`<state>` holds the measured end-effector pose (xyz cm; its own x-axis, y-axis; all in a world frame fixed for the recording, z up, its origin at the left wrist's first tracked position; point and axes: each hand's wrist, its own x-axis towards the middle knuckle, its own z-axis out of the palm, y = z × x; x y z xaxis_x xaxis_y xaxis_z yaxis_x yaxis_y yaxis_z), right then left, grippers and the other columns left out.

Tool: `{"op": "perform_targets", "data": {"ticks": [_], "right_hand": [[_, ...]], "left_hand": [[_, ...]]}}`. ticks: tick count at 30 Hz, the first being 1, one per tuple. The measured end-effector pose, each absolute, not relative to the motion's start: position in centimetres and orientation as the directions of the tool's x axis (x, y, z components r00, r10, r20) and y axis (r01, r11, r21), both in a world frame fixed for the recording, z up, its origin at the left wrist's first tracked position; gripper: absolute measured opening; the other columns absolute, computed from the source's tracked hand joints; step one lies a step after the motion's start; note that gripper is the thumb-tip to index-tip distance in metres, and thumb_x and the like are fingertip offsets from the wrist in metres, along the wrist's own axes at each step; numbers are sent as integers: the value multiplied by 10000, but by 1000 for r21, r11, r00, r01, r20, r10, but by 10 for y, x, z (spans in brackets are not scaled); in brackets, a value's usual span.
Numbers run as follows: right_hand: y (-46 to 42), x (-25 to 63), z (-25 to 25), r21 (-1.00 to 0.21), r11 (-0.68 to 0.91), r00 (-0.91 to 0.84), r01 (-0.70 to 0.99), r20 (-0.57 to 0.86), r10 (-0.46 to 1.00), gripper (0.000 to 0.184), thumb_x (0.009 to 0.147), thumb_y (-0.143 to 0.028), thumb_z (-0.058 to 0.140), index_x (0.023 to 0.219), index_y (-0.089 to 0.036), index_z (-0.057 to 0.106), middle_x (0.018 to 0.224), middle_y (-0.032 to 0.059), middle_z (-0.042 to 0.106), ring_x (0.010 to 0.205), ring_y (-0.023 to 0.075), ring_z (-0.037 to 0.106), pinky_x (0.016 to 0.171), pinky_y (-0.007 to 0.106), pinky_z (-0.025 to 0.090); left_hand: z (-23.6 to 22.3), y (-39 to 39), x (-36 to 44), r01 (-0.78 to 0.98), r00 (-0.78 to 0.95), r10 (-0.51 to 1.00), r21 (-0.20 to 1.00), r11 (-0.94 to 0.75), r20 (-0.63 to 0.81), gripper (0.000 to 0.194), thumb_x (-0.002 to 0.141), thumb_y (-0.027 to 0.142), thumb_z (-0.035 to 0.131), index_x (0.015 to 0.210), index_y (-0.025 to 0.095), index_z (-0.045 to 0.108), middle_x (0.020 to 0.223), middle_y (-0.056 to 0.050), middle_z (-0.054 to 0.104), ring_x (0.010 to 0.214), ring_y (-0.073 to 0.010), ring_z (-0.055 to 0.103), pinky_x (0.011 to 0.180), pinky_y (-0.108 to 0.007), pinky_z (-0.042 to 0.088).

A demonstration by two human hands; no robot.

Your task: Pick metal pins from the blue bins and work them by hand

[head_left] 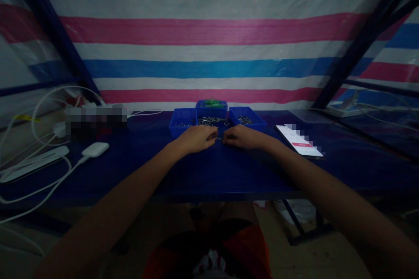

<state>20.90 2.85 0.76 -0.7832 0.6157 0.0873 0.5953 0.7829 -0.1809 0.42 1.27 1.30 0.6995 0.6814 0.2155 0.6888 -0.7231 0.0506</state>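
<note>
Blue trays (183,118), unlabelled; phone (299,141) text unreadable

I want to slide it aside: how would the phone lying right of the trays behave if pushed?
The phone lies flat on the blue table, so it would probably slide rather than tip or roll. It looks thin and rigid, likely light. Its glossy lit screen suggests a slippery, fragile face, so push the edge.

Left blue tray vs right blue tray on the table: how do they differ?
The left blue tray sits just beyond the left hand; the right blue tray sits beyond the right hand. The left one looks nearly bare, with a few small metal bits; the right one holds a denser dark pile. The right one is turned at an angle. Both are shallow, blue and open-topped.
</note>
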Motion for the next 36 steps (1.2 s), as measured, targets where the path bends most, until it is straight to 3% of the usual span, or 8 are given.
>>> {"op": "perform_targets", "data": {"ticks": [13,25,36], "right_hand": [[19,206,20,-178,793,-756,582,239,609,202,860,-264,428,846,-161,602,775,41,627,671,126,540,623,246,361],[28,210,11,-177,768,-762,616,113,637,202,852,-257,443,839,-155,617,727,42,623,628,123,536,593,237,358],[25,210,13,-166,752,-748,637,100,656,208,855,-224,418,878,-149,610,763,49,635,657,127,547,621,236,364]], "left_hand": [[6,10,8,713,697,708,2,-702,110,260,841,312,368,916,195,587,746,-55,618,652,-177,566,563,-278,375],[15,11,3,756,641,750,32,-653,167,242,815,296,379,922,207,577,765,-49,605,648,-168,539,568,-279,346],[13,11,4,764,638,744,-43,-644,198,281,856,315,317,841,194,570,739,-51,614,650,-177,560,553,-273,349]]}}
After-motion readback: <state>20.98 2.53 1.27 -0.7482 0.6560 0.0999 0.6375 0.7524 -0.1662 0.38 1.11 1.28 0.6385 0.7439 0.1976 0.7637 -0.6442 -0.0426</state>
